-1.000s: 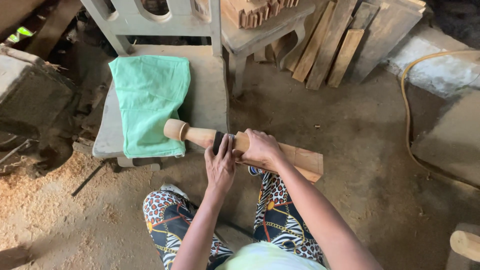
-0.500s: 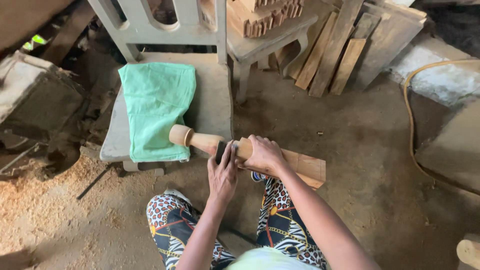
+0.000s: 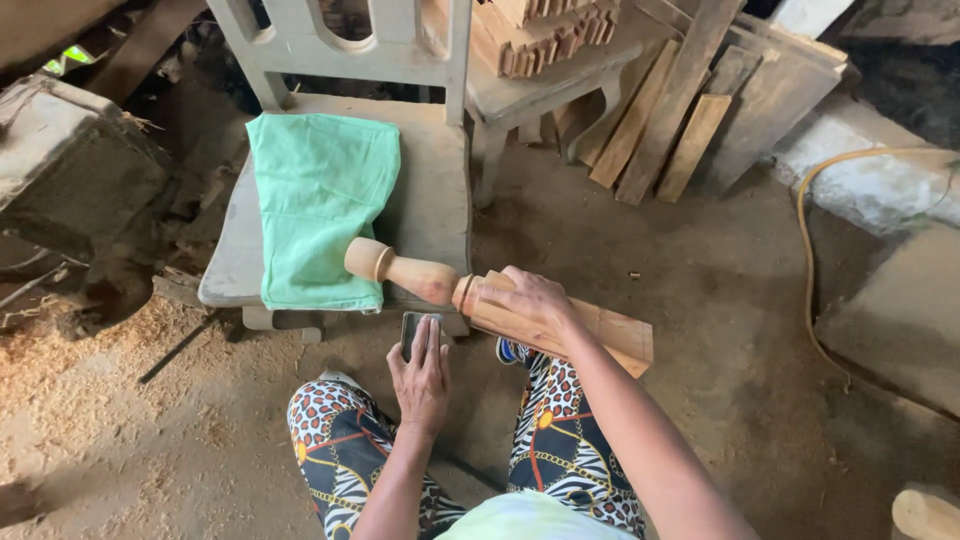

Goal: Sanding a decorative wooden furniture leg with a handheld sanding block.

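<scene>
- A person sits on a sawdust-covered workshop floor, seen from above; patterned trousers fill the bottom of the view.
- The right hand [image 3: 530,300] is clamped over a turned wooden leg [image 3: 480,300], fingers wrapped together round it where the round part meets the square part.
- The leg lies across the front edge of a low grey wooden chair [image 3: 430,190], its knob end pointing to about 10 o'clock and its square end to 4 o'clock, over the lap.
- The left hand [image 3: 420,375] sits just below the leg at 6 o'clock, fingers together, pressing a small dark piece, probably sandpaper [image 3: 412,328], flat under them.
- The leg looks solid, stiff and fairly heavy; the smooth turned section seems likely to slip, so the square end offers the surer hold.
- A folded green cloth [image 3: 320,205] lies on the chair seat, touching the knob end.
- Wooden planks [image 3: 680,110] lean at 1 o'clock; a yellow hose [image 3: 805,260] curves at 3 o'clock.
</scene>
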